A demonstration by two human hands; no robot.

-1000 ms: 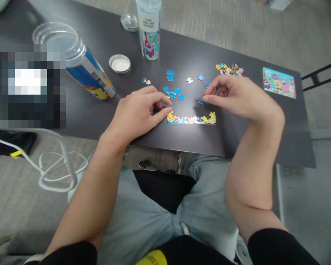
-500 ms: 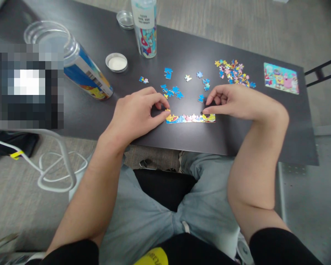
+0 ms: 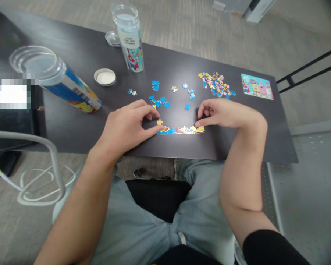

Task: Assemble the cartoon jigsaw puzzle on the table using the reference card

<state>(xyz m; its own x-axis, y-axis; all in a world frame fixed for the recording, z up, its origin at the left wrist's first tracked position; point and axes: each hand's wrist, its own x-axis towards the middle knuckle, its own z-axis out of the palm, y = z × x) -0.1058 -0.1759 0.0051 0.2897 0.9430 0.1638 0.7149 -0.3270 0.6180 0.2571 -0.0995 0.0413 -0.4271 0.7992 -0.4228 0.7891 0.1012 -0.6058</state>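
A joined strip of puzzle pieces point(image 3: 180, 130) lies near the front edge of the dark table point(image 3: 245, 136). My left hand point(image 3: 127, 127) rests at the strip's left end, fingers curled, fingertips touching a small yellow piece point(image 3: 160, 122). My right hand point(image 3: 226, 114) sits at the strip's right end, its fingers curled and one fingertip pressed down on the end piece. Several loose blue pieces point(image 3: 161, 101) lie just behind the strip, between my hands.
A pile of loose pieces point(image 3: 216, 84) and a small reference picture point(image 3: 257, 87) lie at the back right. A clear tube lies on its side point(image 3: 57, 82) at the left, another stands upright point(image 3: 129, 38) at the back, with two lids point(image 3: 105, 77) nearby.
My right hand came down from the loose pieces to the strip's right end. My left fingertips moved onto the yellow piece at the left end. The camera tilted up.
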